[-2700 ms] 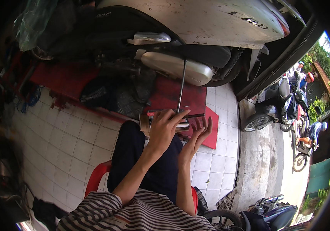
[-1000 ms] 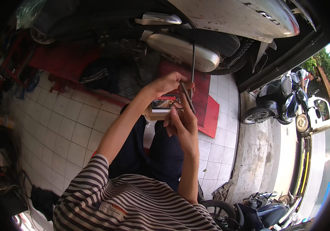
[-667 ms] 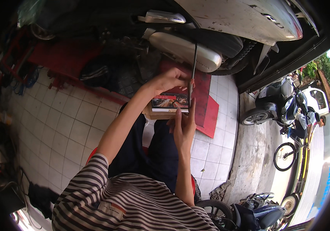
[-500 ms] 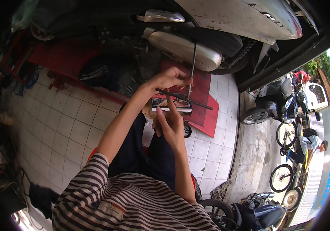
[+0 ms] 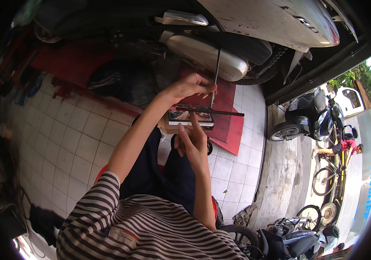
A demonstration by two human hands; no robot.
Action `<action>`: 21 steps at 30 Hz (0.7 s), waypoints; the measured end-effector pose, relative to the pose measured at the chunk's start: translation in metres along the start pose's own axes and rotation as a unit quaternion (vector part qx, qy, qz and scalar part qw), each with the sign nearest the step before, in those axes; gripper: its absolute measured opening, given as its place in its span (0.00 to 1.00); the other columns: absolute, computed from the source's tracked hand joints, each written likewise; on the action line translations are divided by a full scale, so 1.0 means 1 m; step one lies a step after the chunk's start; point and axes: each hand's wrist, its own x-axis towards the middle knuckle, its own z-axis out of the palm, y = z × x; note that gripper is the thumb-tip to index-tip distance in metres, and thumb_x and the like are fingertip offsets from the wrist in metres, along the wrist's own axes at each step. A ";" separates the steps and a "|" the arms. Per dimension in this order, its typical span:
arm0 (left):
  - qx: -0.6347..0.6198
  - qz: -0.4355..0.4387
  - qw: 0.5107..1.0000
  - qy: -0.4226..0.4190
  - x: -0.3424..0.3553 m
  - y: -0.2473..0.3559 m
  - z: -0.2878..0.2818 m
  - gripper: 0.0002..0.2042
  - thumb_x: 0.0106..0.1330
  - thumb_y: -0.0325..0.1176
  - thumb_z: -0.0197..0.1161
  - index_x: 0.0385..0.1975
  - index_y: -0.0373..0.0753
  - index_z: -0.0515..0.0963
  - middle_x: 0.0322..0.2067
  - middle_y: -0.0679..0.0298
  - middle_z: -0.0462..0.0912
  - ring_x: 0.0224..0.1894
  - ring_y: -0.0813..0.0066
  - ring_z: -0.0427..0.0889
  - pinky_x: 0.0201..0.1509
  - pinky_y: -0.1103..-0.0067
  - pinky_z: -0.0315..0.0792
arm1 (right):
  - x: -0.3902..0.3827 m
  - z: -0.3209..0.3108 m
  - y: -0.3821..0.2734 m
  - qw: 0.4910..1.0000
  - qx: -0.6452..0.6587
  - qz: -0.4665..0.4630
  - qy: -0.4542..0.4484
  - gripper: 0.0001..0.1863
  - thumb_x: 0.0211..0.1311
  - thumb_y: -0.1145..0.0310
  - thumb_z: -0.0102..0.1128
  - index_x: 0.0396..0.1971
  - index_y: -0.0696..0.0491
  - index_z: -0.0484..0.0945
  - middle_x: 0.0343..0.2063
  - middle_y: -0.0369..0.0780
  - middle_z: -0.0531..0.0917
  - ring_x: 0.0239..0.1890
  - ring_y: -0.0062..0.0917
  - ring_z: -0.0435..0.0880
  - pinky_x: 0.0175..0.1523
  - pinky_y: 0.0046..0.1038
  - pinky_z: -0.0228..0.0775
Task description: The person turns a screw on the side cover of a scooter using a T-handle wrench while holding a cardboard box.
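T-handle wrench [image 5: 216, 71] spans from the scooter's [image 5: 276, 24] silver casing [image 5: 192, 50] back over a dark-topped box [image 5: 187, 123]; far tip too dark to judge its seating. Turning probably goes best with the shaft steady, pushing toward the crossbar's [image 5: 231, 114] ends. Left hand [image 5: 189, 88]: grip loosely curled around the shaft. Right hand [image 5: 195, 145]: fingers spread, index at the crossbar, nothing held.

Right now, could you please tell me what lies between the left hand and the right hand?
In the head view, the dark crossbar and part of the printed box show between the left hand and right hand.
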 end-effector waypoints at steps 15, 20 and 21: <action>-0.001 0.010 0.999 0.043 0.001 0.001 0.000 0.17 0.70 0.45 0.66 0.34 0.34 0.85 0.26 0.70 0.83 0.29 0.87 0.74 0.37 0.86 0.66 | -0.001 0.011 0.001 0.997 0.070 -0.022 0.011 0.38 0.75 0.71 0.54 0.77 0.54 0.45 0.20 0.34 0.76 0.16 0.10 0.65 0.19 0.16 0.53; 0.016 -0.002 0.999 0.040 0.007 0.005 0.002 0.17 0.70 0.46 0.67 0.34 0.35 0.85 0.25 0.71 0.82 0.28 0.88 0.72 0.38 0.84 0.65 | -0.008 -0.008 -0.002 0.995 -0.005 -0.100 0.014 0.41 0.72 0.75 0.57 0.78 0.52 0.44 0.21 0.32 0.73 0.19 0.10 0.66 0.20 0.16 0.54; 0.007 -0.007 0.999 0.044 0.010 0.002 0.003 0.17 0.69 0.46 0.67 0.34 0.35 0.85 0.25 0.71 0.82 0.28 0.88 0.72 0.38 0.83 0.65 | -0.010 -0.008 -0.006 0.994 -0.008 -0.102 0.025 0.41 0.71 0.75 0.57 0.77 0.54 0.43 0.20 0.31 0.74 0.19 0.10 0.67 0.22 0.15 0.56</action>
